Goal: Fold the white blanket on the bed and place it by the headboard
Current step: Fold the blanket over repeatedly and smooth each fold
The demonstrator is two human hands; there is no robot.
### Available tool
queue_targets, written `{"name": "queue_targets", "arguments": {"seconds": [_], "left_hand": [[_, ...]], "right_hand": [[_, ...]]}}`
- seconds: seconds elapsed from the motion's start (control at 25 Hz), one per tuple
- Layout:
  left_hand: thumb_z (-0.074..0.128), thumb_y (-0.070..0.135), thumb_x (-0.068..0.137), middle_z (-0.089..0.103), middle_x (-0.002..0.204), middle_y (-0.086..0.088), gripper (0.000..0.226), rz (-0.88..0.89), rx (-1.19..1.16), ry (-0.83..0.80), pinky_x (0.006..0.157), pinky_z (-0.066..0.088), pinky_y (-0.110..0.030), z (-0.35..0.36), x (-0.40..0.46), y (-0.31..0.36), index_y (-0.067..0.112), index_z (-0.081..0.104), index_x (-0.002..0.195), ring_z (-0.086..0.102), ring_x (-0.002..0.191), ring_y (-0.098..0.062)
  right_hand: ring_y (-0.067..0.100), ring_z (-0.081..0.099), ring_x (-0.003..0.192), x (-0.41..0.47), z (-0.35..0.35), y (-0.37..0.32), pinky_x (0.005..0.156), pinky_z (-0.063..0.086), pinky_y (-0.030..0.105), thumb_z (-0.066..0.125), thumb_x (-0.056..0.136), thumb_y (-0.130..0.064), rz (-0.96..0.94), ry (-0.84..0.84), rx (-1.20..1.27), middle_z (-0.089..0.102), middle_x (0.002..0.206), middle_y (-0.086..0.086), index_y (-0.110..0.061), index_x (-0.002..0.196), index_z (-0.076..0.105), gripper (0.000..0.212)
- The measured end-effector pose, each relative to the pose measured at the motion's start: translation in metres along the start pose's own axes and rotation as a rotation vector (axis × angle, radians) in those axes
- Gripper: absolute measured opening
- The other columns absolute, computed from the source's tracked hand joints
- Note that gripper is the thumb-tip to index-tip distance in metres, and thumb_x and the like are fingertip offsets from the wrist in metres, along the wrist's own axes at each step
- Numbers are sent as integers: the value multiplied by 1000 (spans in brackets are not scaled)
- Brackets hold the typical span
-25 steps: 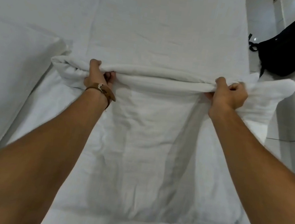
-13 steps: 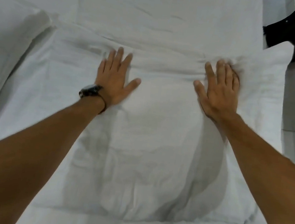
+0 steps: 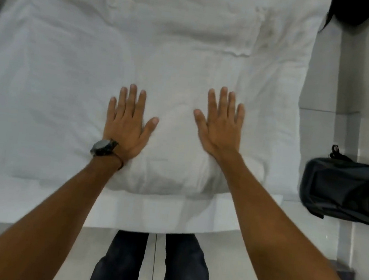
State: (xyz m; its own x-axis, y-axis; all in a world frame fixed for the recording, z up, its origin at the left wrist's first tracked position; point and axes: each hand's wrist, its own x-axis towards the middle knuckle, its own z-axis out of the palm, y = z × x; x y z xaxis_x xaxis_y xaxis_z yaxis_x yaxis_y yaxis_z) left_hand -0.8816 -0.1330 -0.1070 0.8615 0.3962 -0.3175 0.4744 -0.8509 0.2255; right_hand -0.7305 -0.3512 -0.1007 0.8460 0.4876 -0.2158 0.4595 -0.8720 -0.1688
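pressing flat, both hands, left (image 3: pixel 126 124) and right (image 3: pixel 220 128), on white blanket (image 3: pixel 72 69); tiled floor (image 3: pixel 349 94).

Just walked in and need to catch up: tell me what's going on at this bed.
A person stands at the edge of the bed, folding a white blanket. Both hands lie flat on it with fingers straight, the left hand and right hand side by side, pressing down the folded bulk near the edge; neither has a grip on it. A watch is on the left wrist. A black bag sits on the floor to the right.
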Motion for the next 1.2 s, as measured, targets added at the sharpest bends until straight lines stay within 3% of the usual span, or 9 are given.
{"name": "queue_targets", "arguments": {"seconds": [0.16,0.4,0.6,0.76,0.84,0.96,1.04,1.2], "left_hand": [[14,64,110,-3,181,-10,77,-132,5,-13,135,1,-55,20,-90,-12,20,5,173,-5,167,-31],[18,61,109,1,180,-14,79,-264,6,-18,134,7,-57,35,-159,-10,16,8,173,0,167,-35],[16,63,107,12,179,-19,84,-328,56,33,134,5,-57,25,-148,-40,8,18,171,9,165,-40],[15,65,105,7,179,-20,90,-479,17,57,133,6,-61,9,-123,-72,1,12,169,4,166,-39],[22,60,106,3,179,-20,89,-258,5,60,134,4,-57,13,-113,-50,1,7,170,2,166,-38],[31,44,106,11,178,-19,79,229,47,40,133,16,-57,33,-92,7,1,14,170,11,166,-35],[30,40,107,18,177,-19,74,307,79,45,131,23,-58,35,-69,24,2,20,169,17,165,-35],[27,56,107,13,180,-13,80,216,125,62,133,13,-55,20,-30,-15,8,20,170,12,166,-33]], "right_hand": [[32,5,171,-72,7,24,138,5,57,23,113,-65,-17,-13,-48,9,185,10,-29,176,17,72],[35,14,170,-140,15,18,136,14,58,30,114,-61,62,43,-43,17,183,14,-20,174,25,74],[35,17,169,-159,13,51,138,15,50,37,111,-64,112,93,-93,20,182,15,-21,173,29,77],[40,21,168,-140,8,43,137,14,58,40,112,-60,271,164,-98,24,179,22,-11,171,33,77],[42,15,169,-129,12,1,136,8,61,35,112,-61,137,121,0,19,180,23,-11,172,30,79],[37,14,170,-110,20,-66,136,12,61,32,112,-60,-299,18,55,19,182,17,-19,174,28,74],[35,22,168,-81,22,-75,135,16,60,36,112,-56,-355,35,28,26,180,15,-21,172,33,70],[39,33,164,-30,21,-22,133,23,62,45,109,-56,-218,192,-48,37,175,17,-19,166,47,68]]}}
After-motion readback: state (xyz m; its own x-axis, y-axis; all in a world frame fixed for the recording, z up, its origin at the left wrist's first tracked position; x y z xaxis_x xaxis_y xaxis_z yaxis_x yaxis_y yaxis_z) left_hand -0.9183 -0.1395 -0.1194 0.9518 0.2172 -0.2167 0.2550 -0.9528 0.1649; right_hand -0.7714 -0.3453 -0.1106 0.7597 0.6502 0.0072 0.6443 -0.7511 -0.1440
